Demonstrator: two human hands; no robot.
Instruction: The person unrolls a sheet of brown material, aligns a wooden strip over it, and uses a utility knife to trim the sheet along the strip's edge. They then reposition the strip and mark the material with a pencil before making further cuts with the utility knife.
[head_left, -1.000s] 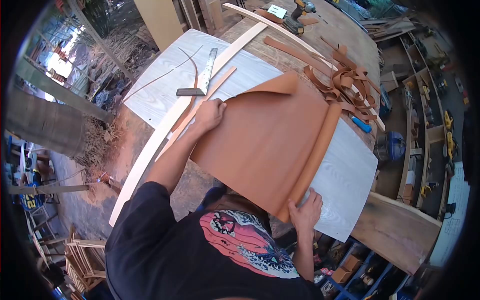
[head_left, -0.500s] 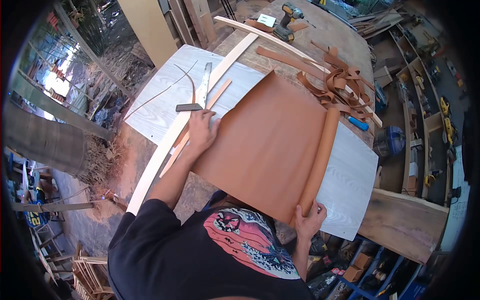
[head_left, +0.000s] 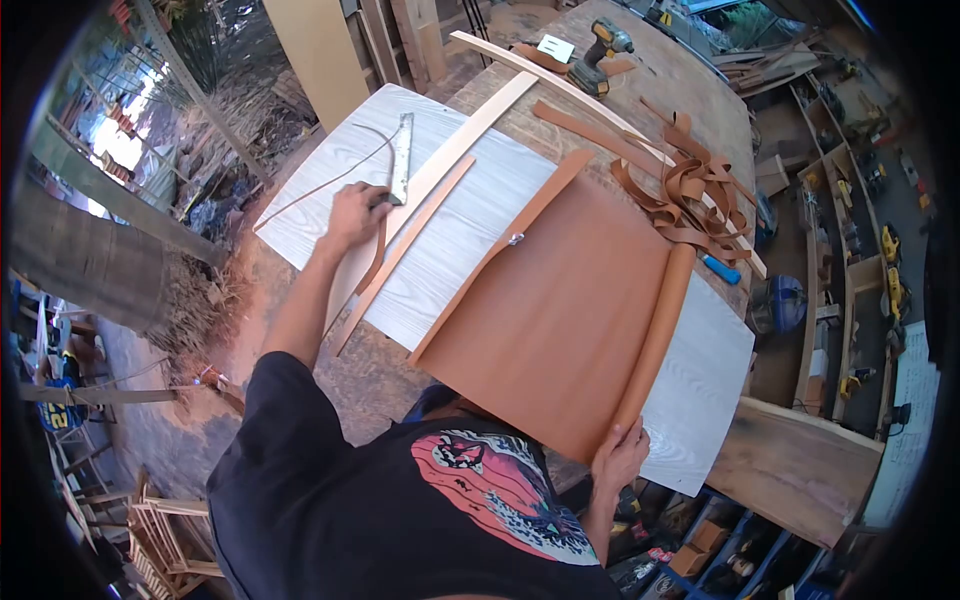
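My left hand (head_left: pixel 357 214) is closed around the dark stock of a try square (head_left: pixel 403 160), whose metal blade points away over the grey wood-grain board (head_left: pixel 460 270). Beside it are a pale wooden strip (head_left: pixel 470 125) and a narrow brown strip (head_left: pixel 415 235). A brown leather-like sheet (head_left: pixel 560 310) covers the middle of the board, with its left edge folded over and its right side in a roll (head_left: pixel 655 335). At the near end of that roll, my right hand (head_left: pixel 620 455) grips it. On the folded edge sits a small shiny item (head_left: pixel 516 239), too small to name.
Tangled brown strips (head_left: pixel 695 190) lie at the far right beside a blue-handled tool (head_left: pixel 720 269). A cordless drill (head_left: pixel 600 58) stands at the back near a long pale strip (head_left: pixel 560 75). Tool shelves (head_left: pixel 850 230) line the right side.
My left hand has left the sheet's left edge and moved left onto the try square. That edge now lies folded over, and the sheet has shifted slightly right. My right hand stays at the roll.
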